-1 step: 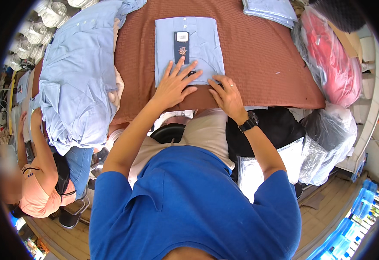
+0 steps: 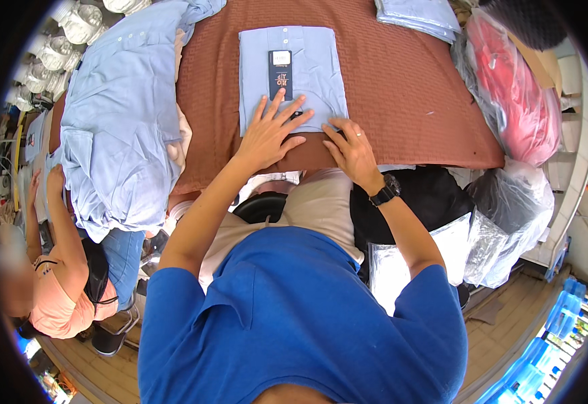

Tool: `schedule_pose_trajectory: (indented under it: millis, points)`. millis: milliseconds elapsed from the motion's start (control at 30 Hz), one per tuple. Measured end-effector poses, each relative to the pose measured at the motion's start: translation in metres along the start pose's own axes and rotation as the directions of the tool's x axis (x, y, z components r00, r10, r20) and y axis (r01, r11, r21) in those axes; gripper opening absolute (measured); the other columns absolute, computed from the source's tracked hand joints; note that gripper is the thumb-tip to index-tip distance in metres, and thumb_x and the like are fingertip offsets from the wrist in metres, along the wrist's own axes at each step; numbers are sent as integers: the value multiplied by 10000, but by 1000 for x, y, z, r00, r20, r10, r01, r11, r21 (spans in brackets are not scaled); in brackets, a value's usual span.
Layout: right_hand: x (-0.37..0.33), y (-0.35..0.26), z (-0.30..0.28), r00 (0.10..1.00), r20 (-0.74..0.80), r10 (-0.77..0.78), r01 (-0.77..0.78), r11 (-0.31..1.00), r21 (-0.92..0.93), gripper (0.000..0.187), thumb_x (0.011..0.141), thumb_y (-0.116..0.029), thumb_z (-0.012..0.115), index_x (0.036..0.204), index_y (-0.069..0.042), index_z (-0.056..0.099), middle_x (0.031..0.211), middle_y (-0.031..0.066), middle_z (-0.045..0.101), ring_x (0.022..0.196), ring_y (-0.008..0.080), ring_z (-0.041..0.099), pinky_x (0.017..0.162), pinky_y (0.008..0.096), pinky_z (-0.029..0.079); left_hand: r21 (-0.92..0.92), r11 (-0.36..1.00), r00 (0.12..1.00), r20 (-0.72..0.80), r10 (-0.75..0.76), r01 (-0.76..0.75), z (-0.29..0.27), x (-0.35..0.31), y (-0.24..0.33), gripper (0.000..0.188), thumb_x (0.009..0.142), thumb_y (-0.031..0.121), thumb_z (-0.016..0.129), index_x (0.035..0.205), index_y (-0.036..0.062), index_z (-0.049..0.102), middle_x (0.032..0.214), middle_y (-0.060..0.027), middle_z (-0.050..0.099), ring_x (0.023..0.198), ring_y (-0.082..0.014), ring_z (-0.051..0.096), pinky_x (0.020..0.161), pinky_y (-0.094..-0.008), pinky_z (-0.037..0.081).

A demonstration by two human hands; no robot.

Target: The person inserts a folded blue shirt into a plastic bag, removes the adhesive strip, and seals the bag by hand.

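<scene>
A folded light-blue shirt (image 2: pixel 321 74) lies on the brown cloth-covered table in front of me, its buttons at the far end. A dark-blue hang tag (image 2: pixel 280 74) with a white label at its far end rests lengthwise on it. My left hand (image 2: pixel 268 135) is open, its spread fingers flat on the shirt's near left part, the middle fingertip on the tag's near end. At the near right corner of the shirt, my right hand (image 2: pixel 356 151) touches the edge with bent fingertips. Its thumb stands apart from them over the cloth.
Loose light-blue shirts (image 2: pixel 125 114) are heaped on the left. Bagged folded shirts (image 2: pixel 420 17) lie far right, beside a clear bag of red items (image 2: pixel 509 87). Black cloth (image 2: pixel 408 202) and plastic bags sit below the table's right edge. Another person (image 2: pixel 72 289) sits at left.
</scene>
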State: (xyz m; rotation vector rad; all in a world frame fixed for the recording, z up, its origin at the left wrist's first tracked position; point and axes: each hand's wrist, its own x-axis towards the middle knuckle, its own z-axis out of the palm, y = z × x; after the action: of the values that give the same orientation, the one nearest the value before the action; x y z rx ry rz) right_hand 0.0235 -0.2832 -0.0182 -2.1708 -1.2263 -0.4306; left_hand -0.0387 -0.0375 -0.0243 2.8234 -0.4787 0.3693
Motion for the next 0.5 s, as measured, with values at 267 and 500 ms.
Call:
schedule_pose_trajectory:
  millis: [267, 500]
  points:
    - [86, 18, 10, 986, -155, 68, -77, 996, -53, 426, 998, -198, 616, 1408, -93, 576, 1469, 140, 522, 1345, 379, 484, 1137, 511, 383, 43, 999, 1000, -3, 5, -5, -2, 4, 5, 585, 989, 512, 579, 1534, 318, 489, 1679, -11, 315, 1561, -381, 184, 1228, -632, 183]
    - [80, 34, 64, 996, 71, 52, -38, 983, -179, 520, 1044, -333, 521, 1530, -153, 473, 1622, 118, 390, 1499, 355, 339, 1224, 546, 264, -567, 822, 998, 57, -28, 56, -9, 6, -33, 375, 1044, 314, 552, 1347, 124, 663, 1507, -73, 558, 1467, -406, 386, 1234, -532, 241]
